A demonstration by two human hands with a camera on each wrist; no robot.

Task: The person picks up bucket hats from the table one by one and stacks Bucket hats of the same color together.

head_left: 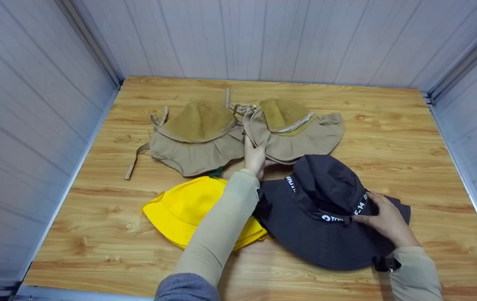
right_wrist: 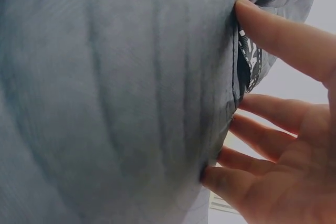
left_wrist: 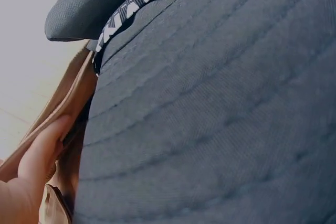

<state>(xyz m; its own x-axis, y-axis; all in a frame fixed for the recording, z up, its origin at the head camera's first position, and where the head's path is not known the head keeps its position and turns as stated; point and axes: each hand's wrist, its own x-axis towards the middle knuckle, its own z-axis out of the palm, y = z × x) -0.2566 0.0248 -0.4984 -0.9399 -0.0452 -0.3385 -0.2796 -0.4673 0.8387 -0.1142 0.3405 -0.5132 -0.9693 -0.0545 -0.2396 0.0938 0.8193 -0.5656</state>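
My left hand (head_left: 255, 158) pinches the front brim of the right-hand tan sun hat (head_left: 301, 144), which has a mustard mesh crown. In the left wrist view, the left thumb (left_wrist: 44, 148) lies on the tan brim, the other fingers mostly hidden. My right hand (head_left: 388, 219) rests on a dark wide-brimmed bucket hat (head_left: 324, 244) with a white-lettered band. Its thumb is at the band and its fingers are spread, tips touching the fabric, as the right wrist view shows (right_wrist: 283, 140). The dark hat's brim reaches close to the left wrist.
A second tan sun hat (head_left: 198, 154) with loose ties lies at the left, touching the first. Yellow bucket hats (head_left: 184, 205) appear stacked under my left forearm. The wooden table (head_left: 83, 234) is bounded by pale panel walls (head_left: 242, 37) at the back and both sides.
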